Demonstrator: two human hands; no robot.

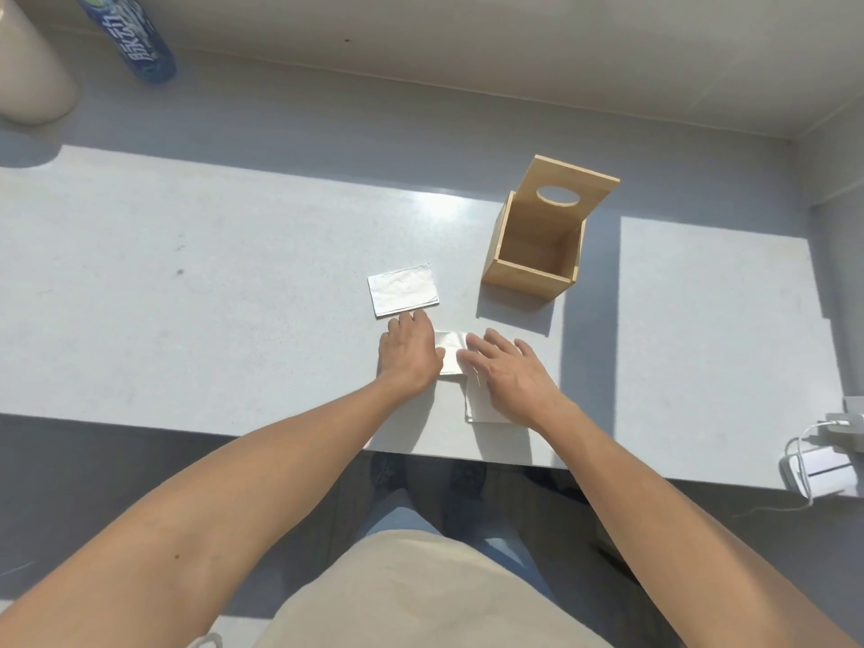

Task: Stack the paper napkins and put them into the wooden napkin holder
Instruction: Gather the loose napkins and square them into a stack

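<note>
Early stage: nothing stacked, wooden napkin holder [537, 254] empty, lid tipped up, standing toward the bench's [187, 273] far right. Three napkins loose near the front edge. Left hand [409, 350] flat, fingers spread, gripping nothing, its fingertips at the far napkin [403, 290]. Right hand [507, 371] flat, pressing the near napkin [481, 406]. Middle napkin [450, 355] lies between the hands, touching both.

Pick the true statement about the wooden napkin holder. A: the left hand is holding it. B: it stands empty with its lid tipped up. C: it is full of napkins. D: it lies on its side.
B: the wooden napkin holder stands upright with bare wood inside and its holed lid raised, apart from both hands.
</note>
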